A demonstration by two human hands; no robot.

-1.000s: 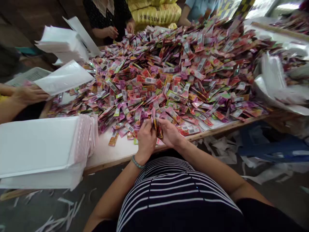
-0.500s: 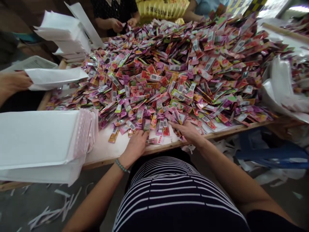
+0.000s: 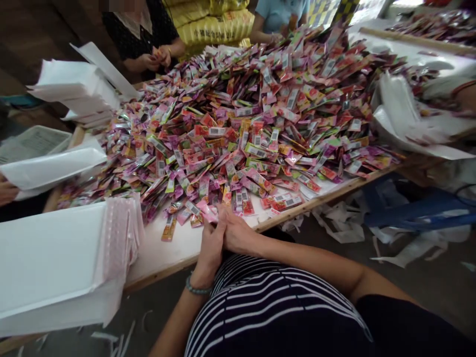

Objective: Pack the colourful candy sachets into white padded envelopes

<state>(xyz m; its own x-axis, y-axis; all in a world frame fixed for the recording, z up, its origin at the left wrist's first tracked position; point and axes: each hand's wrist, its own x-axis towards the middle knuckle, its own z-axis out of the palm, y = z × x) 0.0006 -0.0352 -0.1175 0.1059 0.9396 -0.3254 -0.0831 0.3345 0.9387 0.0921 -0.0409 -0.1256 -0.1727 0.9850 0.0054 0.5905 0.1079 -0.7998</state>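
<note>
Left hand [image 3: 211,244], right hand [image 3: 240,234] back together, pink packet [image 3: 208,212] between them

The packets [image 3: 260,114] in the heap are pink, purple, red, green and orange, with white barcode panels. The desk [image 3: 174,243] top is white, its edge brown. The envelopes [image 3: 48,253] are white, lined pink. The shirt [image 3: 267,307] is dark with white stripes.

The left hand [image 3: 211,239] and the right hand [image 3: 238,233] are held pressed together side by side. The left fingers are stretched toward the far side; the right fingers are curled in. Both forearms are bare, the right one angled in from the near right.
</note>
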